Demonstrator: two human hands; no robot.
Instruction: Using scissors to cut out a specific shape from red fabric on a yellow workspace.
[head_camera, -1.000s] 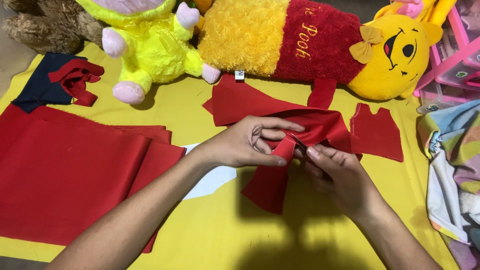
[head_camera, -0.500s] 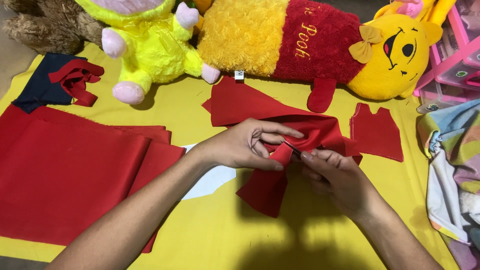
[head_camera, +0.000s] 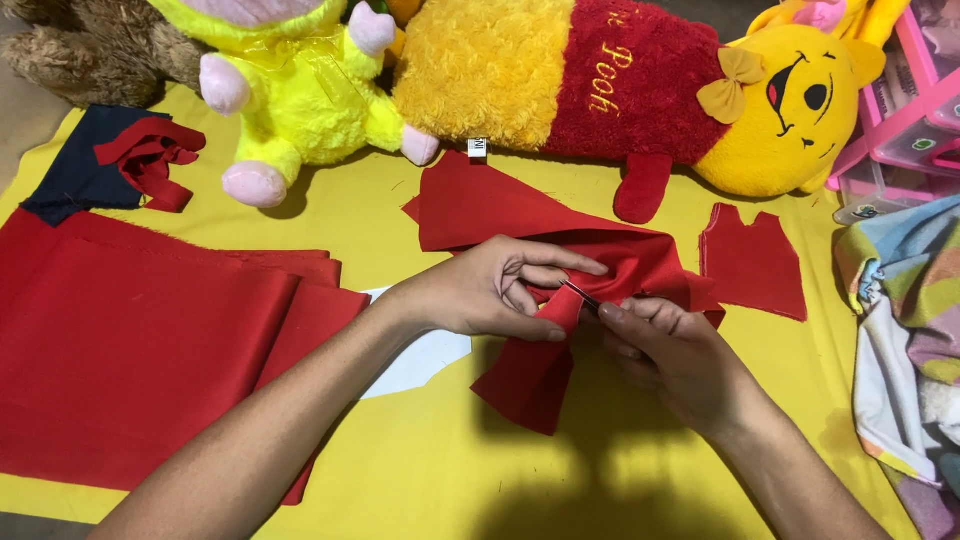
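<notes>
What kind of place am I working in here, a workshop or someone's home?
Probably a home sewing spot rather than a workshop: cut red fabric pieces lie on a yellow sheet, plush toys line the far edge, and a pink plastic drawer unit stands at the right.

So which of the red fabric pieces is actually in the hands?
The crumpled red piece in the middle, pinched by the left hand and right hand. The folded red stack and small cut-out lie flat, untouched.

I hold red cloth (head_camera: 560, 330) over a yellow sheet (head_camera: 420, 470). Nearby: a yellow plush toy (head_camera: 290, 110), navy scrap (head_camera: 75, 175), striped pastel blanket (head_camera: 900, 300), pink rack (head_camera: 905, 110).
</notes>
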